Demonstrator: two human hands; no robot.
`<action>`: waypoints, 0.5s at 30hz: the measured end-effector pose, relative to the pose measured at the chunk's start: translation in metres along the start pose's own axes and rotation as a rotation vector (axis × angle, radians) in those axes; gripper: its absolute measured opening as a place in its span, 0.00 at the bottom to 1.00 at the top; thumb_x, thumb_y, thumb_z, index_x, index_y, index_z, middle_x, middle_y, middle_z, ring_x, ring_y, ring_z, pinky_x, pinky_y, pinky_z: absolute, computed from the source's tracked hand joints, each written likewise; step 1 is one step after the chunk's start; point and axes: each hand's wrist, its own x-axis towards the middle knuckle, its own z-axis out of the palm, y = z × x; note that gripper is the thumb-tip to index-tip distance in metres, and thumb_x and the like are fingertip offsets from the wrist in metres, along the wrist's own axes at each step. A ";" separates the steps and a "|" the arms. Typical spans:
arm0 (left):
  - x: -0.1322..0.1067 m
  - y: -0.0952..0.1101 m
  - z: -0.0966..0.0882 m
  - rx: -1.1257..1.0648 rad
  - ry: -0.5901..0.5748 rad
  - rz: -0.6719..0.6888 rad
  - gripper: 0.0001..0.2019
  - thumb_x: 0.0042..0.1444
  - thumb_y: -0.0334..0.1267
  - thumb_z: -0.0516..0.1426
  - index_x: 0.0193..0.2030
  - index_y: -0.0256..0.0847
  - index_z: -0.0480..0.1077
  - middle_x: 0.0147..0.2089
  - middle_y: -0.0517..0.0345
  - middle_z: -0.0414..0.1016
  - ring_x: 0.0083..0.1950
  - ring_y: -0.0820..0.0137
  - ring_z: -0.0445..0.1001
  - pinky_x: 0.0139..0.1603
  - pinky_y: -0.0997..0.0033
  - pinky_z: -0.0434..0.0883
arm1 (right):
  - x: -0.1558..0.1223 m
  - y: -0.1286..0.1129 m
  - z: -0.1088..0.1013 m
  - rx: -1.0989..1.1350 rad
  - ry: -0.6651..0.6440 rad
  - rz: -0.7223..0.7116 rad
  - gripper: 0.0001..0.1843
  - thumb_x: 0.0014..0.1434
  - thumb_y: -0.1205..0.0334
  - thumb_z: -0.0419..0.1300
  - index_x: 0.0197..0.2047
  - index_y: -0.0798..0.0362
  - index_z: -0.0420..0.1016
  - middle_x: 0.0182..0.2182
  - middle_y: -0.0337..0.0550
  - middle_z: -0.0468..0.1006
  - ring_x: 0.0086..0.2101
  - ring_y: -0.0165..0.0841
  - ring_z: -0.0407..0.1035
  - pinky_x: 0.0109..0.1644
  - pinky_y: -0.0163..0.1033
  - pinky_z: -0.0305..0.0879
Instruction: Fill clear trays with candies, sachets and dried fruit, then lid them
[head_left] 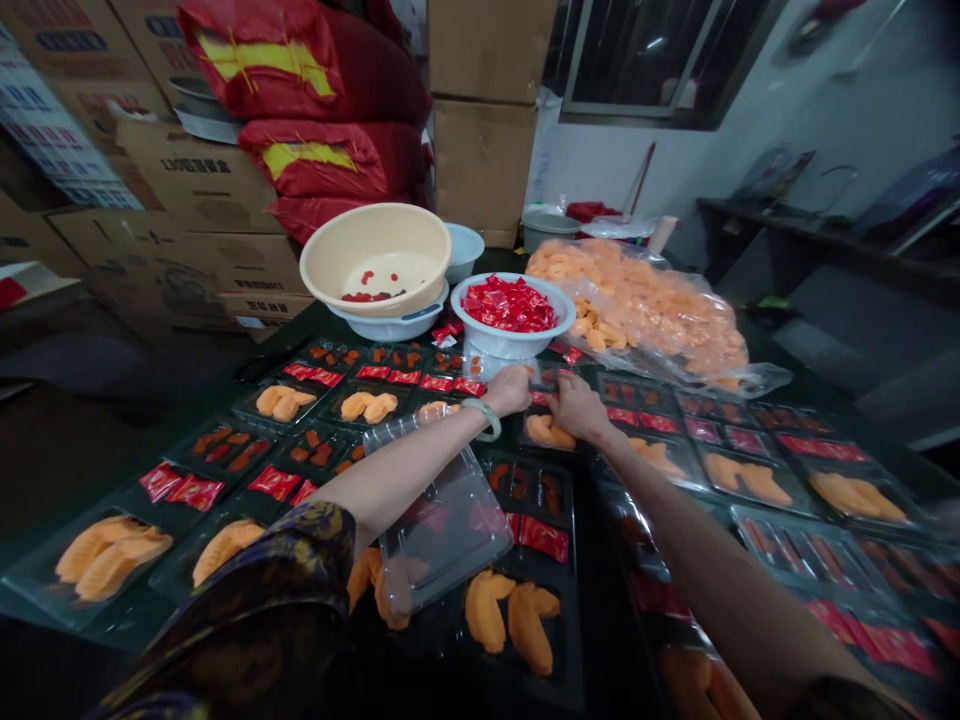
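Grip: left hand (508,390) and right hand (577,406) are brought together, fingers pressed closed; what is pinched cannot be told.
Position: both are held at the edge of a black compartment tray (529,412), above orange strips (549,432).
Beyond: white bowl (510,345) of red sachets (510,305).
Under left forearm: clear plastic lid (442,525).

Left, ahead of you: tall stacks of brown cardboard cartons (195,185), with bulging red woven sacks (319,160) piled against them.
Right, farther back: a white wall (615,150), a dark-framed window (660,60), a grey tub (544,228), and a dark shelf (795,235).
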 end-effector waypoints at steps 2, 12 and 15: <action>0.004 -0.003 0.001 -0.001 0.015 -0.014 0.08 0.56 0.36 0.57 0.41 0.36 0.71 0.47 0.51 0.71 0.51 0.64 0.69 0.52 0.56 0.67 | 0.004 0.002 -0.006 0.118 0.052 0.096 0.24 0.57 0.60 0.54 0.55 0.60 0.65 0.56 0.60 0.63 0.56 0.45 0.56 0.56 0.44 0.55; 0.010 0.002 0.003 -0.294 0.158 -0.247 0.16 0.57 0.39 0.56 0.51 0.36 0.65 0.48 0.51 0.69 0.44 0.66 0.71 0.41 0.62 0.72 | 0.041 0.017 -0.041 0.474 0.167 0.373 0.11 0.52 0.64 0.55 0.39 0.58 0.72 0.27 0.48 0.74 0.31 0.39 0.71 0.32 0.41 0.67; 0.010 0.008 0.000 -0.450 0.077 -0.303 0.14 0.57 0.38 0.57 0.48 0.34 0.67 0.44 0.52 0.70 0.40 0.68 0.72 0.38 0.65 0.72 | 0.040 0.018 -0.054 0.637 0.151 0.335 0.09 0.55 0.67 0.50 0.36 0.56 0.71 0.24 0.45 0.74 0.26 0.34 0.70 0.28 0.38 0.68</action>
